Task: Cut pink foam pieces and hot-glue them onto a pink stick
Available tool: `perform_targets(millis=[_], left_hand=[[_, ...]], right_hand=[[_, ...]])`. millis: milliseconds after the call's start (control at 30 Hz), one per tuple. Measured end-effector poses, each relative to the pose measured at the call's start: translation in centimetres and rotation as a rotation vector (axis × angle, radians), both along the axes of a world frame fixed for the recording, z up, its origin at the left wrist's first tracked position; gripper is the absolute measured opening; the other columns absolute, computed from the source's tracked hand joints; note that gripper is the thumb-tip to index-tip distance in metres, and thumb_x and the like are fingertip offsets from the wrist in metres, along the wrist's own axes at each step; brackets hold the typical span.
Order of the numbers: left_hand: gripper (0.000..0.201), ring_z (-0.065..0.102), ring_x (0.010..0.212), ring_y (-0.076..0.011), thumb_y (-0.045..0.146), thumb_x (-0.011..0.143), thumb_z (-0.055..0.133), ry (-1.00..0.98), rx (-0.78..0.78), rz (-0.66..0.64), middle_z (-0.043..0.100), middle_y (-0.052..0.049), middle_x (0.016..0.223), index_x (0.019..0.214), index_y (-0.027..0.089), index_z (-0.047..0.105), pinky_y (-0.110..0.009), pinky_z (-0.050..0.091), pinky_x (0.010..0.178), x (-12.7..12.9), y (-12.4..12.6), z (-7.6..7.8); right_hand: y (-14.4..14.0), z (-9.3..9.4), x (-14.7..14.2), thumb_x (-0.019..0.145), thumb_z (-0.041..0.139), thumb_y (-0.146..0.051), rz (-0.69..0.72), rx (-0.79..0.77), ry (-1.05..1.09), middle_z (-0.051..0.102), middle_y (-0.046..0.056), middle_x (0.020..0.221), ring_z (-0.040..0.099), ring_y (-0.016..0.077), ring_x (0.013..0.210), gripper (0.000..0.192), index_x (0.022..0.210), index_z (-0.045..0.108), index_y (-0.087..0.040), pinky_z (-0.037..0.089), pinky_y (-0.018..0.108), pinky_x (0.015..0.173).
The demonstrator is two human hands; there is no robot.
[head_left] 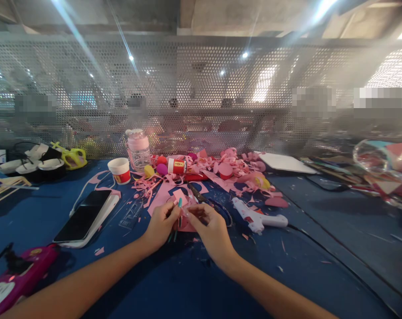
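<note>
My left hand point(161, 223) and my right hand point(209, 228) meet over the blue table point(194, 283), fingertips together on a small pink paper piece point(180, 197). Thin green sticks point(173, 235) hang down from my left hand's grip. A pink sheet point(162, 197) lies flat just beyond my hands. Black scissors point(201, 197) lie right behind my right hand. A white glue gun point(257, 217) rests to the right of my right hand, its cord trailing right.
A pile of pink paper scraps point(234, 170) and coloured balls covers the table's middle back. A phone on a white case point(84, 217), a paper cup point(120, 170), a pink bottle point(138, 149) and a clear ruler point(130, 215) sit left. A perforated metal screen point(201, 88) closes the back.
</note>
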State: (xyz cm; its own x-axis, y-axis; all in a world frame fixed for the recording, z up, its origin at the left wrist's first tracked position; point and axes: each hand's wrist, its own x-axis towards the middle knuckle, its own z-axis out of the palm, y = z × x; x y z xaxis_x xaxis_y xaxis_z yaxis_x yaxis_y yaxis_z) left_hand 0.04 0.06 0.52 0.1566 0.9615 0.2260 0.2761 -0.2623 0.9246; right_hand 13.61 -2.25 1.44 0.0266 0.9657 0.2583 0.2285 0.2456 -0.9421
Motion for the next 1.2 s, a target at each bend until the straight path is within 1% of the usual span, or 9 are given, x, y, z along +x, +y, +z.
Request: perform_targets(millis=[200, 433, 567, 633, 700, 800, 867, 1033, 1200], left_hand=[[0.032, 0.037, 0.035, -0.0077, 0.037, 0.082, 0.039, 0.055, 0.054, 0.023, 0.042, 0.006, 0.039, 0.059, 0.017, 0.047, -0.019, 0.028, 0.039, -0.05, 0.12, -0.20], [0.031, 0.038, 0.042, -0.0081, 0.033, 0.083, 0.039, 0.299, 0.234, 0.113, 0.039, 0.005, 0.045, 0.058, 0.016, 0.043, -0.021, 0.024, 0.045, -0.19, -0.12, -0.20], [0.029, 0.037, 0.043, -0.0081, 0.033, 0.084, 0.038, 0.298, 0.241, 0.100, 0.038, 0.005, 0.046, 0.061, 0.016, 0.044, -0.022, 0.023, 0.045, -0.23, -0.26, -0.17], [0.030, 0.038, 0.044, -0.0084, 0.035, 0.084, 0.037, 0.232, 0.196, 0.072, 0.039, 0.005, 0.048, 0.063, 0.016, 0.045, -0.021, 0.024, 0.044, -0.24, -0.31, -0.21], [0.029, 0.039, 0.044, -0.0084, 0.037, 0.084, 0.038, 0.119, 0.119, 0.004, 0.040, 0.005, 0.049, 0.064, 0.017, 0.046, -0.021, 0.026, 0.043, -0.24, -0.33, -0.31], [0.028, 0.038, 0.043, -0.0076, 0.041, 0.080, 0.045, -0.034, 0.006, -0.116, 0.042, 0.005, 0.051, 0.067, 0.016, 0.046, -0.019, 0.027, 0.040, -0.20, -0.27, -0.45], [0.028, 0.037, 0.043, -0.0069, 0.042, 0.077, 0.049, -0.075, -0.035, -0.152, 0.042, 0.005, 0.052, 0.068, 0.016, 0.045, -0.018, 0.027, 0.039, -0.14, -0.23, -0.49], [0.032, 0.034, 0.041, -0.0058, 0.044, 0.076, 0.050, -0.129, -0.068, -0.138, 0.037, 0.007, 0.049, 0.063, 0.017, 0.040, -0.017, 0.026, 0.037, 0.06, -0.33, -0.44], [0.028, 0.042, 0.046, -0.0073, 0.041, 0.078, 0.048, -0.094, 0.024, -0.080, 0.045, 0.004, 0.053, 0.065, 0.016, 0.045, -0.018, 0.031, 0.041, 0.10, -0.39, -0.44]], right_hand=[[0.61, 0.00, 0.04, 0.065, 0.063, -0.034, 0.006, -0.164, 0.143, 0.064, 0.005, 0.073, 0.059, 0.0154, 0.067, 0.023, 0.076, 0.059, -0.014, 0.047, 0.029, 0.066], [0.60, 0.19, -0.18, 0.053, 0.071, -0.035, 0.032, -0.336, 0.337, 0.062, 0.000, 0.060, 0.058, 0.0120, 0.055, 0.030, 0.070, 0.058, -0.014, 0.048, 0.027, 0.061], [0.60, 0.30, -0.20, 0.050, 0.074, -0.037, 0.058, -0.388, 0.395, 0.062, 0.000, 0.060, 0.058, 0.0107, 0.055, 0.037, 0.071, 0.057, -0.013, 0.047, 0.025, 0.060], [0.65, 0.23, -0.16, 0.050, 0.074, -0.036, 0.063, -0.361, 0.395, 0.062, 0.000, 0.061, 0.057, 0.0099, 0.055, 0.037, 0.073, 0.056, -0.013, 0.047, 0.023, 0.059], [0.72, 0.09, -0.09, 0.051, 0.074, -0.035, 0.072, -0.302, 0.383, 0.062, -0.001, 0.061, 0.057, 0.0092, 0.055, 0.036, 0.073, 0.055, -0.013, 0.046, 0.023, 0.058], [0.83, -0.12, 0.07, 0.054, 0.072, -0.032, 0.082, -0.224, 0.365, 0.060, -0.002, 0.062, 0.055, 0.0090, 0.055, 0.032, 0.075, 0.055, -0.014, 0.045, 0.023, 0.057], [0.88, -0.20, 0.17, 0.056, 0.071, -0.029, 0.081, -0.190, 0.373, 0.059, -0.003, 0.062, 0.055, 0.0090, 0.056, 0.030, 0.076, 0.054, -0.015, 0.045, 0.023, 0.058], [0.76, -0.09, 0.18, 0.061, 0.066, -0.027, 0.110, -0.124, 0.376, 0.059, -0.003, 0.067, 0.056, 0.0092, 0.061, 0.026, 0.080, 0.052, -0.016, 0.045, 0.023, 0.062], [0.36, 0.15, -0.03, 0.070, 0.059, -0.035, 0.093, -0.042, 0.298, 0.058, -0.002, 0.069, 0.056, 0.0113, 0.065, 0.023, 0.082, 0.049, -0.018, 0.045, 0.025, 0.065]])
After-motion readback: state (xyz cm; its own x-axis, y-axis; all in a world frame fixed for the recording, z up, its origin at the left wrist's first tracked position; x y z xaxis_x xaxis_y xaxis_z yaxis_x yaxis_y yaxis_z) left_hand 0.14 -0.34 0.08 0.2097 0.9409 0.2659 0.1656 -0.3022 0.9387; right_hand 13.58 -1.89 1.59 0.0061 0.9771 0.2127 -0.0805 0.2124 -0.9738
